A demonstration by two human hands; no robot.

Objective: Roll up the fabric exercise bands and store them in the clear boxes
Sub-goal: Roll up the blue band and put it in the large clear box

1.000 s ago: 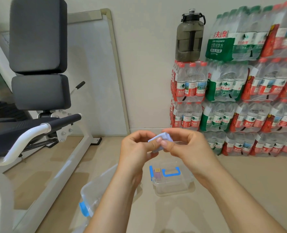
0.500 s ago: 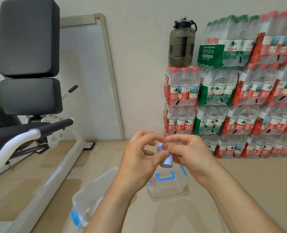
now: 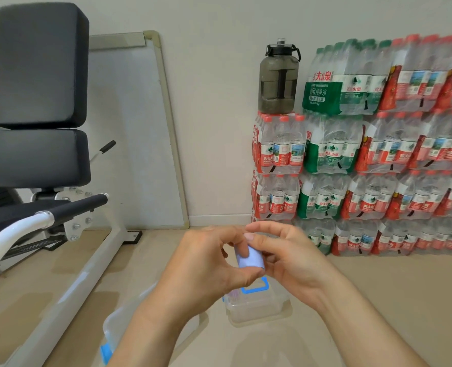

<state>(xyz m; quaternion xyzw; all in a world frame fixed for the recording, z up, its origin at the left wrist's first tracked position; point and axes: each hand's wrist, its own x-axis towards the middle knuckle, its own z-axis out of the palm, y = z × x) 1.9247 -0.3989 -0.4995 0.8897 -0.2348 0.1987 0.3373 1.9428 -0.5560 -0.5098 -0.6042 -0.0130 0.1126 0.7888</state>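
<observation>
Fingers of both hands pinch a pale-blue rolled fabric band, soft, cylindrical | below fingers: clear rectangular plastic box, blue handle, small purplish item inside, on floor

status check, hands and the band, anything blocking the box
Left hand and right hand both pinching the light blue rolled band. Held above the clear box with blue handle on the floor. Nothing in the way.

Floor open to the right — bench frame blocks left, water packs behind.
</observation>
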